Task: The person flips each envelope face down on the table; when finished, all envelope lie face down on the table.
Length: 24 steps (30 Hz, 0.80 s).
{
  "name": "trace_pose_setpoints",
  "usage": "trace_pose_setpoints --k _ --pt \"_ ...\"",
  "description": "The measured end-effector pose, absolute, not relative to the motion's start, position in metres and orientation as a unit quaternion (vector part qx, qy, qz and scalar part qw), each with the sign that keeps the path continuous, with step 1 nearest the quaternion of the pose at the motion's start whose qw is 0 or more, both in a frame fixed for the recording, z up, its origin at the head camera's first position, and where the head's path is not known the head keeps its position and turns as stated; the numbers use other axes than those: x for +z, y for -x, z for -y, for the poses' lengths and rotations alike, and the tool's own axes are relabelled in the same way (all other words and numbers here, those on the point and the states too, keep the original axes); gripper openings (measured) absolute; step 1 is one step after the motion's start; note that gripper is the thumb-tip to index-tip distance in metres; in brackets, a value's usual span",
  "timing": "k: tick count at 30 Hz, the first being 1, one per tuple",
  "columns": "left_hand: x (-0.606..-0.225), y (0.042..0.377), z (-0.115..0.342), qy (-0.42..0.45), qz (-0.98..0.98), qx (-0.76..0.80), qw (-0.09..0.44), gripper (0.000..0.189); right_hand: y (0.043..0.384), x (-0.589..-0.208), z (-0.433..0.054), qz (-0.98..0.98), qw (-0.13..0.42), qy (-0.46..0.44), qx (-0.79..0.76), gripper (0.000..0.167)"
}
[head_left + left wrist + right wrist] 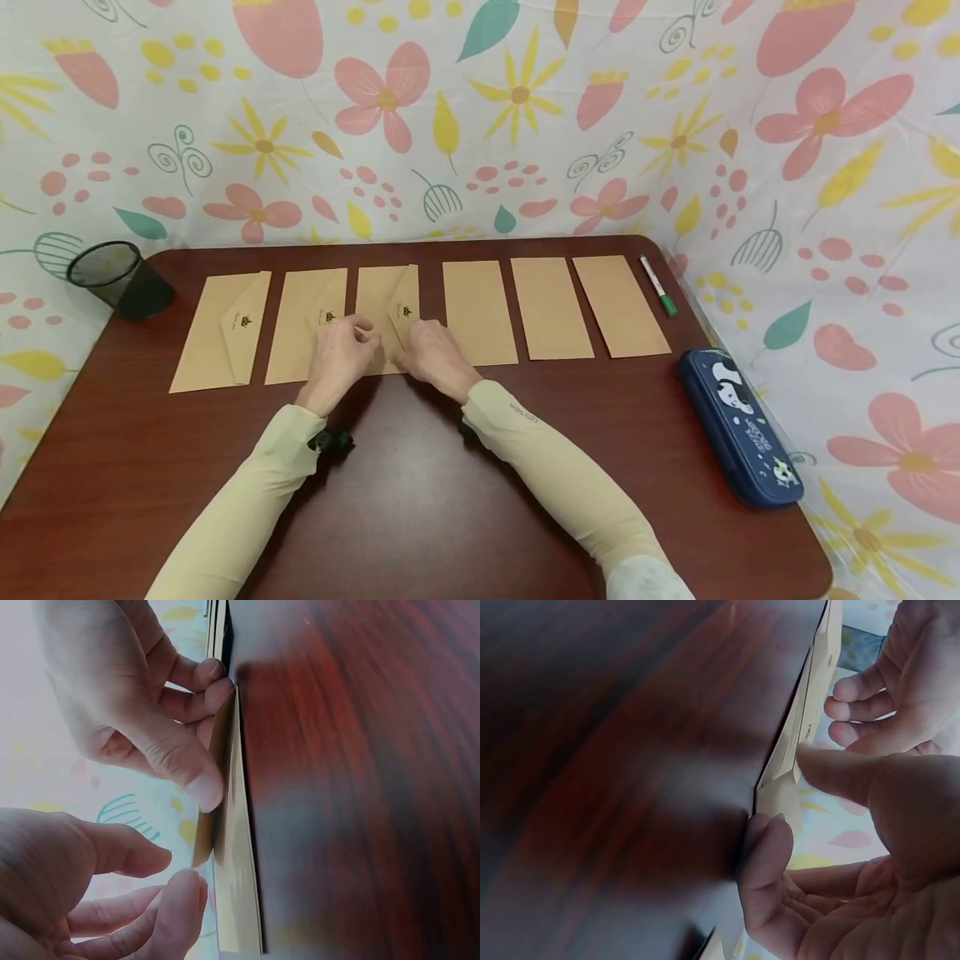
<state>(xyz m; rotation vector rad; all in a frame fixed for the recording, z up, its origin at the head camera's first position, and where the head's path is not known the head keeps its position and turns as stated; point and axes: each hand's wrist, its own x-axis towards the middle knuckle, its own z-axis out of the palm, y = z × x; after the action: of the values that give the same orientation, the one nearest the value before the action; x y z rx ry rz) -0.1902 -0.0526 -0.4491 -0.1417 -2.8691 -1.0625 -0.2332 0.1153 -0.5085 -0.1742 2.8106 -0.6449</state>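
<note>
A brown paper envelope, third from the left in a row of several, has a pointed flap with a small dark crown print. My right hand pinches this flap near its edge, thumb on one face and fingers on the other. The flap stands raised from the envelope body in the left wrist view. My left hand hovers at the left side of the same envelope, overlapping the second envelope in the head view. Its thumb and index finger are near each other, with nothing between them.
Another crown-printed envelope lies far left. Three plain-faced envelopes lie to the right. A green-capped marker and a navy pencil case sit at the right edge, a black mesh pen cup at the back left. Floral cloth hangs behind.
</note>
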Motion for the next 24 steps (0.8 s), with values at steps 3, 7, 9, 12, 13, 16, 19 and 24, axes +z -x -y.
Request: trace_pose_setpoints --k 3,7,9,12,13,16,19,24 --pt "-0.449 0.191 0.055 0.043 0.936 -0.347 0.033 0.026 0.233 -0.506 -0.115 -0.965 0.126 0.056 -0.222 0.039" --pt "-0.448 0.193 0.059 0.039 0.936 -0.348 0.025 0.027 0.231 -0.501 -0.117 -0.959 0.139 0.039 -0.245 0.036" --pt "-0.448 0.194 0.060 0.035 0.937 -0.347 0.025 0.027 0.229 -0.498 -0.118 -0.956 0.142 0.031 -0.255 0.034" --pt "-0.447 0.195 0.062 0.025 0.938 -0.344 0.026 0.029 0.228 -0.495 -0.121 -0.955 0.139 0.025 -0.263 0.030" --pt "-0.446 0.195 0.062 0.022 0.939 -0.342 0.026 0.029 0.228 -0.495 -0.121 -0.954 0.140 0.024 -0.263 0.030" --pt "-0.446 0.195 0.063 0.016 0.940 -0.339 0.027 0.032 0.229 -0.497 -0.123 -0.954 0.148 0.020 -0.258 0.031" --pt "-0.446 0.195 0.065 0.015 0.941 -0.338 0.028 0.034 0.231 -0.500 -0.124 -0.955 0.158 0.014 -0.251 0.034" --pt "-0.449 0.194 0.067 0.011 0.943 -0.331 0.033 0.034 0.227 -0.495 -0.126 -0.949 0.166 0.002 -0.267 0.031"
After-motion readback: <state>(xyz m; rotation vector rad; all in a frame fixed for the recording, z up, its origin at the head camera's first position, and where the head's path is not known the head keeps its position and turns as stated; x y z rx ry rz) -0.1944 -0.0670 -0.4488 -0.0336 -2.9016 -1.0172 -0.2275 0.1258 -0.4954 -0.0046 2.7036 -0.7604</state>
